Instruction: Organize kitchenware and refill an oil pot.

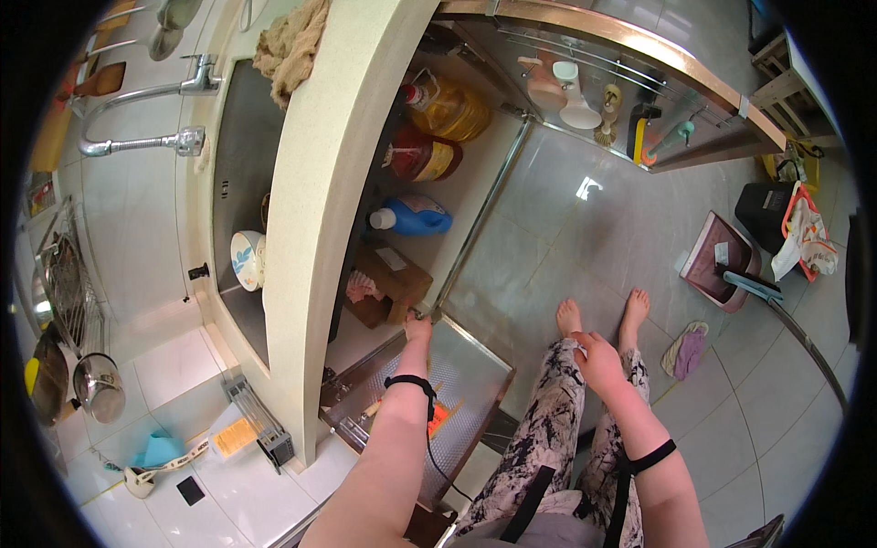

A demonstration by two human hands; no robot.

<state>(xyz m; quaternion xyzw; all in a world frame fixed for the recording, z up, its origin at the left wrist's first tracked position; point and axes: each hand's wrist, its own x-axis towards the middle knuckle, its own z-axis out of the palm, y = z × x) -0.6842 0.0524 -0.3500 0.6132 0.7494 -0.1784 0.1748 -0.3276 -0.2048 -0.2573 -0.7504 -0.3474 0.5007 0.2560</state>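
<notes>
My left hand (418, 327) reaches into the open under-sink cabinet, at its front edge beside a cardboard box (403, 277). Its fingers are partly hidden, and whether they grip anything is unclear. Pink crumpled material (363, 286) sits at the box. Farther along the cabinet floor are a blue bottle with a white cap (418, 214), a bottle of dark red liquid (431, 156) and a large jug of yellow oil (455, 113). My right hand (598, 359) rests at my knee over the patterned trousers (558, 397), holding nothing.
Both cabinet doors stand open; brushes hang inside the far door (651, 82), while the near door (466, 411) is by my left forearm. Above are the sink (240, 137) with a bowl (246, 260) and a towel (291, 51). A dustpan (716, 260) and bin (764, 212) stand right.
</notes>
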